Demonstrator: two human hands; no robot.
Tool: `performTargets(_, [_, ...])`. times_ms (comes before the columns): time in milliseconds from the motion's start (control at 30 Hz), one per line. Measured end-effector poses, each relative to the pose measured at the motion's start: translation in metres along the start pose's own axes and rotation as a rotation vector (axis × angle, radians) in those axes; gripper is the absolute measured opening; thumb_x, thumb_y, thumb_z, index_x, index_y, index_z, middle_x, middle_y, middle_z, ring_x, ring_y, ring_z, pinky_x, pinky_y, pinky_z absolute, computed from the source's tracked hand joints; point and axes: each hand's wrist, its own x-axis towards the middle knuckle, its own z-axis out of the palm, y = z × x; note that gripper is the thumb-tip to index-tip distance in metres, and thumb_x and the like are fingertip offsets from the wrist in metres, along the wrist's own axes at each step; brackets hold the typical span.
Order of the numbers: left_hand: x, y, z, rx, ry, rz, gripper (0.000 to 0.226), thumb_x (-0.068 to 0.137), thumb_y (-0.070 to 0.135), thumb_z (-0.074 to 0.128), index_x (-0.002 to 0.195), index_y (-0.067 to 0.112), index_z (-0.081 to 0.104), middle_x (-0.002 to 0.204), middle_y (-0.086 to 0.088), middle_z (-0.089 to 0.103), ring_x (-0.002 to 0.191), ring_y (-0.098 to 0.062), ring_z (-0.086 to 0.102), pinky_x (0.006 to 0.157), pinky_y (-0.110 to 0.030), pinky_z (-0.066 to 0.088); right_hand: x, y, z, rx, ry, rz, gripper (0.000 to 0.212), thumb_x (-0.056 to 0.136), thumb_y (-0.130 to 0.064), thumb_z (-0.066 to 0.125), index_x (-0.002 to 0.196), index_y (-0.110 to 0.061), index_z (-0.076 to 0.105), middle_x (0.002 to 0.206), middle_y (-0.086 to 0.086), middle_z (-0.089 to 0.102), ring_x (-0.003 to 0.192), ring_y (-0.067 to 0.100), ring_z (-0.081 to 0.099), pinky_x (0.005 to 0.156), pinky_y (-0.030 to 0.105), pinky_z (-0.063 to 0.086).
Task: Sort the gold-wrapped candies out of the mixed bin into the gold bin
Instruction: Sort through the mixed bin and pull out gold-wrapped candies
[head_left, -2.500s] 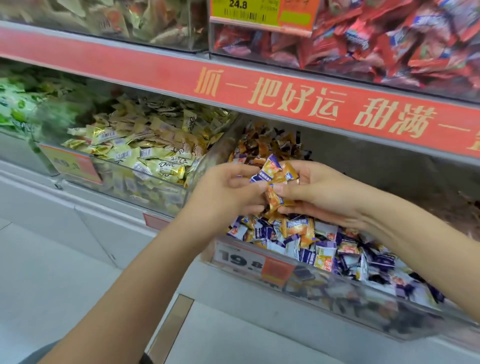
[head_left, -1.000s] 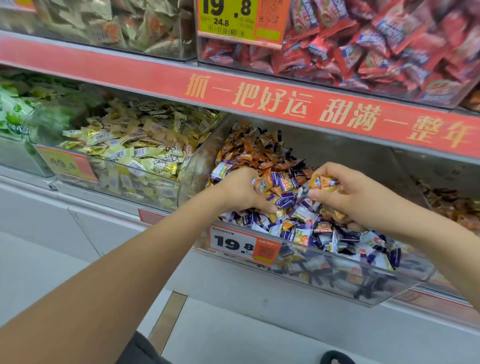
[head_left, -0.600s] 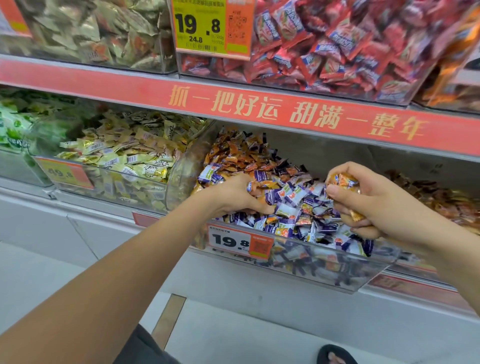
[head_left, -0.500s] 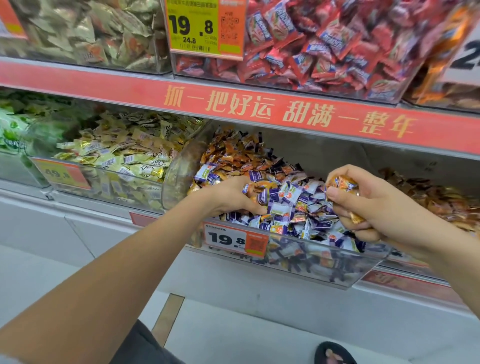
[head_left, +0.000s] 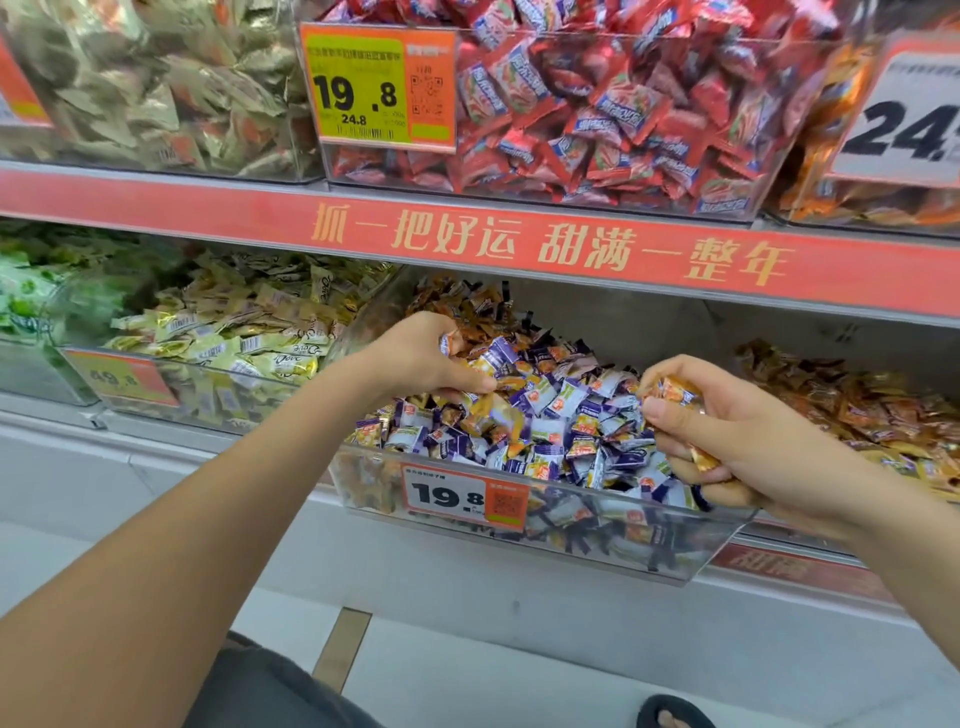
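1. Clear plastic mixed bin (head_left: 675, 564) holds purple and gold candies (head_left: 511, 384); the gold bin (head_left: 883, 410) sits just right.
2. Right hand (head_left: 737, 441) curls round gold ones; some could slip out.
3. Left hand (head_left: 421, 358) grips candies too.
4. Price tag (head_left: 465, 498) reads "19.8".

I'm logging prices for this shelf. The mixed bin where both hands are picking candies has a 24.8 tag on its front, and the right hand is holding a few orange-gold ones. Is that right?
Not quite: the head view shows the price tag on the mixed bin reading 19.8, not 24.8. The rest holds: the left hand is in the pile, and the right hand grips orange-gold candies.
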Motion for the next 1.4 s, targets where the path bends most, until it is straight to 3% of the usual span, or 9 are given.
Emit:
performTargets(267, [0.001, 0.001, -0.004, -0.077, -0.060, -0.068, 0.035, 0.084, 0.006, 0.068, 0.074, 0.012, 0.036, 0.096, -0.018, 0.053, 0.096, -0.026, 0.066, 0.081, -0.035, 0.058, 0.011, -0.005, 0.016, -0.021, -0.036, -0.041, 0.015, 0.096, -0.021, 0.053, 0.110, -0.020, 0.058, 0.061, 0.003, 0.037, 0.047, 0.013, 0.022, 0.040, 0.018, 0.017])
performTargets(600, [-0.022, 0.042, 0.028, -0.223, -0.206, 0.016, 0.031, 0.096, 0.008, 0.052, 0.072, 0.014, 0.034, 0.068, 0.002, 0.047, 0.069, -0.014, 0.068, 0.053, -0.017, 0.046, -0.015, 0.000, -0.039, -0.061, 0.345, -0.068, 0.014, 0.097, -0.017, 0.052, 0.105, -0.016, 0.063, 0.067, 0.011, 0.036, 0.044, 0.010, 0.026, 0.038, 0.015, 0.020])
performTargets(800, [-0.026, 0.075, 0.067, -0.228, -0.240, 0.055, 0.027, 0.090, 0.010, 0.053, 0.071, 0.016, 0.036, 0.069, -0.001, 0.044, 0.061, -0.014, 0.045, 0.050, -0.022, 0.035, -0.009, 0.028, -0.122, -0.440, 0.684, 0.067, 0.032, 0.094, -0.026, 0.059, 0.122, -0.011, 0.052, 0.090, 0.013, 0.058, 0.065, 0.022, 0.053, 0.053, 0.029, 0.046])
performTargets(933, [-0.027, 0.100, 0.093, -0.570, -0.326, -0.014, 0.016, 0.061, 0.017, 0.046, 0.069, 0.014, 0.032, 0.066, -0.001, 0.028, 0.052, -0.015, 0.032, 0.038, -0.017, 0.023, 0.003, 0.050, -0.141, -0.490, 0.643, 0.129, 0.045, 0.095, -0.027, 0.057, 0.136, -0.012, 0.047, 0.106, 0.015, 0.063, 0.082, 0.027, 0.058, 0.075, 0.035, 0.046])
performTargets(1033, [-0.018, 0.108, 0.115, -0.502, -0.305, 0.007, 0.010, 0.071, 0.012, 0.045, 0.069, 0.013, 0.036, 0.069, -0.002, 0.029, 0.055, -0.017, 0.030, 0.042, -0.024, 0.026, -0.001, 0.051, -0.141, -0.616, 0.507, 0.088, 0.037, 0.093, -0.027, 0.059, 0.130, -0.024, 0.054, 0.127, 0.001, 0.058, 0.115, 0.021, 0.054, 0.098, 0.034, 0.040])
performTargets(1167, [-0.005, 0.116, 0.138, -0.305, -0.240, 0.130, 0.012, 0.097, 0.007, 0.049, 0.095, 0.016, 0.056, 0.086, -0.003, 0.053, 0.070, -0.014, 0.055, 0.069, -0.030, 0.051, -0.014, 0.039, -0.121, -0.475, 0.597, -0.209, 0.021, 0.091, -0.017, 0.062, 0.105, -0.032, 0.066, 0.104, -0.008, 0.069, 0.091, 0.013, 0.067, 0.082, 0.030, 0.054])
performTargets(1233, [-0.003, 0.123, 0.150, -0.389, -0.239, 0.156, 0.015, 0.095, 0.007, 0.053, 0.109, 0.010, 0.057, 0.092, -0.007, 0.062, 0.081, -0.016, 0.064, 0.083, -0.033, 0.056, -0.020, 0.028, -0.102, -0.243, 0.416, -0.332, 0.035, 0.088, -0.012, 0.064, 0.113, -0.036, 0.062, 0.107, -0.007, 0.066, 0.081, 0.009, 0.067, 0.066, 0.021, 0.054])
performTargets(1300, [0.003, 0.129, 0.161, -0.480, -0.231, 0.145, 0.027, 0.092, 0.006, 0.059, 0.117, 0.006, 0.051, 0.098, -0.013, 0.067, 0.087, -0.020, 0.069, 0.083, -0.034, 0.057, -0.018, 0.027, -0.092, -0.208, 0.243, -0.381, 0.052, 0.084, -0.007, 0.067, 0.124, -0.038, 0.057, 0.117, -0.008, 0.061, 0.083, 0.003, 0.063, 0.070, 0.018, 0.051])
performTargets(1400, [0.012, 0.137, 0.171, -0.515, -0.234, 0.121, 0.025, 0.088, 0.001, 0.062, 0.108, 0.010, 0.049, 0.103, -0.021, 0.067, 0.095, -0.028, 0.068, 0.086, -0.042, 0.056, -0.007, 0.035, -0.097, -0.317, 0.346, -0.411, 0.051, 0.081, -0.006, 0.072, 0.121, -0.037, 0.062, 0.118, -0.005, 0.060, 0.097, 0.003, 0.061, 0.081, 0.024, 0.053])
